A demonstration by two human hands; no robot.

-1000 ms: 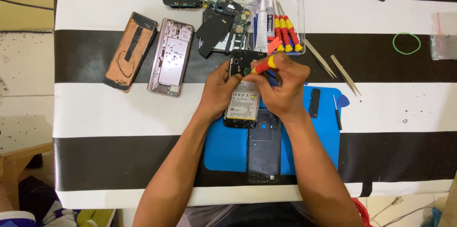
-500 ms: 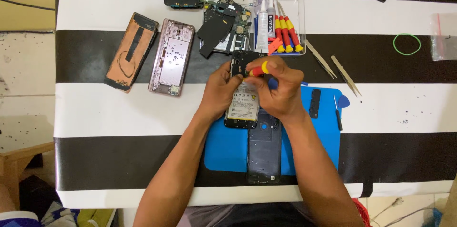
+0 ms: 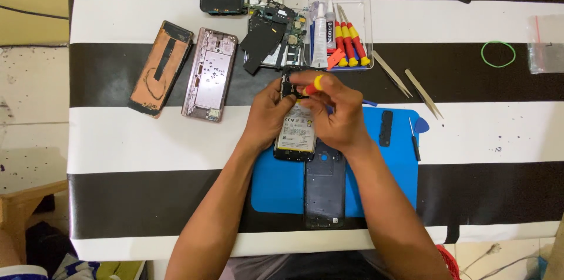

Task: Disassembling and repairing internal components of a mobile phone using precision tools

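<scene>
An opened phone (image 3: 295,133) with its battery showing lies at the upper left corner of a blue mat (image 3: 393,174). My left hand (image 3: 267,115) grips the phone's left edge near its top. My right hand (image 3: 335,112) holds a small red and yellow screwdriver (image 3: 312,85), its tip down on the phone's upper part. A dark back cover (image 3: 324,189) lies on the mat just below my right wrist.
A clear tray (image 3: 364,7) holds several red-yellow screwdrivers and a glue tube. A pink phone frame (image 3: 210,74), an orange-backed panel (image 3: 160,68), loose phone parts (image 3: 273,39), two tweezers (image 3: 420,89), a green rubber band (image 3: 498,54) and a small plastic bag (image 3: 546,45) lie on the black-and-white striped table.
The screwdriver's handle has shifted left, from over my right hand to above the phone's top edge. Both hands stay on the phone.
</scene>
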